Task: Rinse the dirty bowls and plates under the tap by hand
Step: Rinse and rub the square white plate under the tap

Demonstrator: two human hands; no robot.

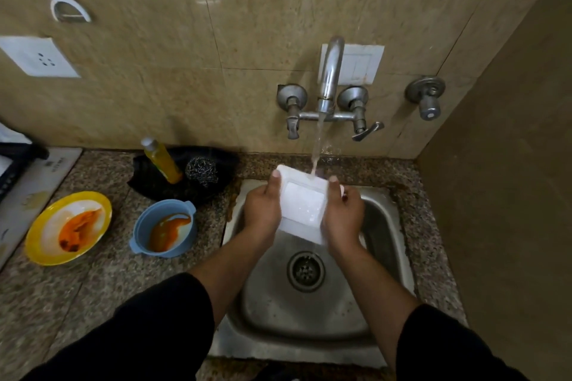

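A white square plate (302, 203) is held tilted over the steel sink (309, 318), under water running from the tap (329, 77). My left hand (263, 210) grips its left edge, thumb on the rim. My right hand (342, 216) grips its right edge. The stream lands on the plate's upper right rim. On the counter to the left stand a yellow-rimmed plate (40, 232) smeared with orange sauce and a blue bowl (145, 219) with orange sauce inside.
A yellow soap bottle (162, 161) and a steel scrubber (201, 169) lie on a black cloth (154, 182) behind the bowl. Tap valves (292, 111) stick out of the tiled wall. A side wall (510, 195) closes the right.
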